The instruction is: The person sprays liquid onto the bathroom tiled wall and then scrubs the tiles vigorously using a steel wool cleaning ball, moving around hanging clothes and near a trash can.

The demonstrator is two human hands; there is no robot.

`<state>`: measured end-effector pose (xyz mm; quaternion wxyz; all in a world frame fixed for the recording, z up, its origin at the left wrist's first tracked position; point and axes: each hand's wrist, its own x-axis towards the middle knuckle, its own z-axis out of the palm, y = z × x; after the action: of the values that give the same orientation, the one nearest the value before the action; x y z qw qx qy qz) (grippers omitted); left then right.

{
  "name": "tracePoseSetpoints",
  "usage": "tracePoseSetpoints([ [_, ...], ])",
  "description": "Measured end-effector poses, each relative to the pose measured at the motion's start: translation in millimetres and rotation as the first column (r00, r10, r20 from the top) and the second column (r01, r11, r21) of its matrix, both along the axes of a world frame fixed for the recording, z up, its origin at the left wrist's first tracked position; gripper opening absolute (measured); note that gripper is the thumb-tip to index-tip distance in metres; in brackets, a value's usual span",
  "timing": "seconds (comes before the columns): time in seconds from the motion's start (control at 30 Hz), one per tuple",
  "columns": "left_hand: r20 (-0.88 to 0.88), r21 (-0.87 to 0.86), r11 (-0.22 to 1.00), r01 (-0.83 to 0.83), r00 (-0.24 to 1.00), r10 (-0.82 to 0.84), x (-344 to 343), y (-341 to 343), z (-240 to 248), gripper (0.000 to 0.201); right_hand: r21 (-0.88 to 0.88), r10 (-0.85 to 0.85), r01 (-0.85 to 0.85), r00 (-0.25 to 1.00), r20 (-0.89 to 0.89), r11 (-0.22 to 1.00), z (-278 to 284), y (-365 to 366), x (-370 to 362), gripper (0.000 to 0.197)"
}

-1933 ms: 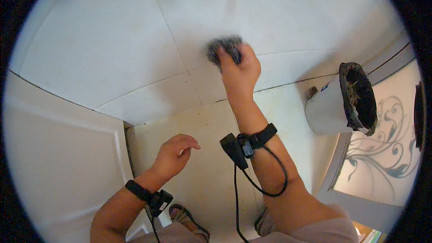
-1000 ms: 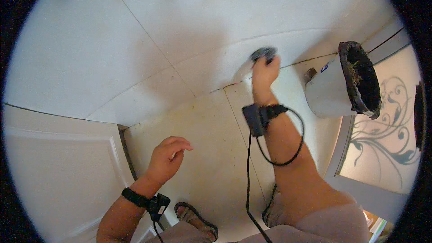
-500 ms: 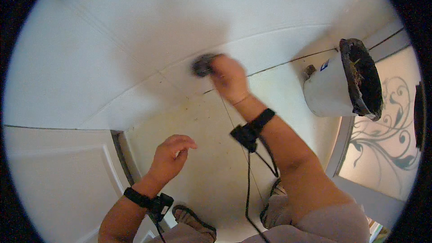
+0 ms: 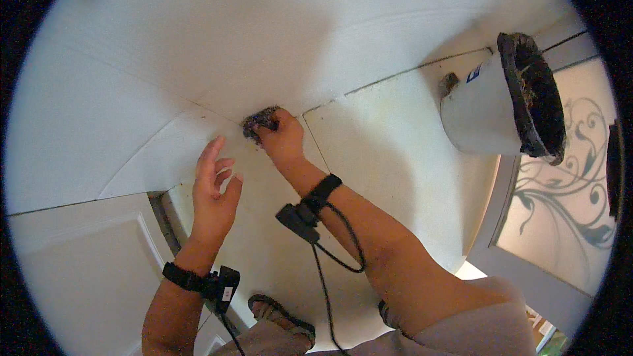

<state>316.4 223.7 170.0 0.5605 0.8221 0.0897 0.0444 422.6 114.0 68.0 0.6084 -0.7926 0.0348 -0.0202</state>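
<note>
A dark, rough scouring pad [image 4: 257, 124] is gripped in my right hand [image 4: 286, 141], fingers closed round it. The pad presses at the joint where the white wall [image 4: 217, 33] meets the pale tiled floor [image 4: 369, 165]. To its left, my left hand [image 4: 216, 184] hovers with nothing in it, fingers stretched and apart, close to the low part of the wall. Each wrist wears a black strap with a small black device and a cable.
A white bucket [image 4: 480, 112] lined with a dark bag stands at the right, holding some refuse. Beyond it is a framed panel [image 4: 560, 184] with a leaf-scroll pattern. A white panelled door [image 4: 79, 257] lies at the lower left. My sandalled foot [image 4: 280, 316] is below.
My right hand has moved left and lower with the scouring pad, to the foot of the wall. My left hand has risen toward the wall, its fingers now extended.
</note>
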Motion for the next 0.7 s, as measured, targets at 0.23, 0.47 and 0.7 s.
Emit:
tracePoseSetpoints([
  [0.23, -0.135, 0.053, 0.995, 0.083, 0.988, -0.075, -12, 1, 7, 0.049, -0.244, -0.280, 0.264, 0.960, -0.031, 0.933, -50, -119, 73, 0.019],
  [0.47, -0.177, 0.095, 0.993, 0.074, 0.983, -0.057, -33, 11, -7, 0.036, -0.523, -0.261, 0.198, 0.964, -0.050, 0.829, -55, -183, 101, 0.015],
  [0.7, -0.182, 0.039, 0.996, 0.084, 0.980, -0.075, -30, 1, -4, 0.029, -0.395, 0.330, -0.355, 0.935, -0.133, 0.847, -65, 3, 3, 0.036],
])
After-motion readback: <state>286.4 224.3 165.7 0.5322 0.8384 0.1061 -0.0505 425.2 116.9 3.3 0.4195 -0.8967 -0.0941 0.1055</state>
